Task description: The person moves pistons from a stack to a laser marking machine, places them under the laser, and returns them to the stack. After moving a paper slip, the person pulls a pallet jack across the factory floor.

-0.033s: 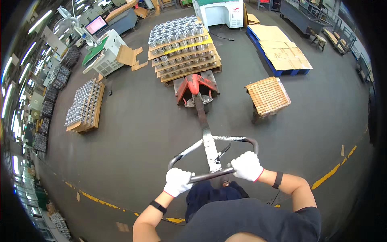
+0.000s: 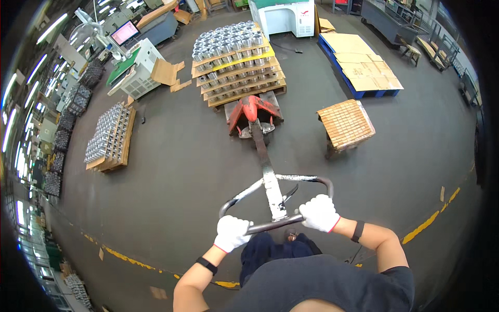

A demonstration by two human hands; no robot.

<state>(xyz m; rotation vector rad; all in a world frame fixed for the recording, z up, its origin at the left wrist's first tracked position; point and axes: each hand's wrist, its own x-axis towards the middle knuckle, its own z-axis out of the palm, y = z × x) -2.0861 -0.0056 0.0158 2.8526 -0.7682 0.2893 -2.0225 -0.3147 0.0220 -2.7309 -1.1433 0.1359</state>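
Note:
Both my hands, in white gloves, are closed round the looped handle [image 2: 274, 225] of a pallet jack. My left hand [image 2: 232, 233] grips the left end of the dark crossbar, and my right hand [image 2: 318, 213] grips its right corner. A small dark lever [image 2: 290, 193] sticks out beside the white-painted shaft, left of my right hand. The shaft runs forward to the jack's red body [image 2: 250, 110]. Just beyond it stands a wooden pallet [image 2: 218, 105] stacked with layers of shiny metal cylinders [image 2: 228, 44] between cardboard sheets. The forks' far ends are hidden under the load.
On the right, a stand carries a stack of tan blocks [image 2: 347, 125]. Behind it lies a blue pallet [image 2: 375, 93] topped with cardboard. A lower pallet of metal parts [image 2: 112, 136] sits at left, near a white-and-green machine [image 2: 136, 73]. Yellow floor lines [image 2: 422, 227] curve near me.
The handle and my left hand have shifted very slightly to the right. My grip is unchanged, and the loaded pallet stands as before.

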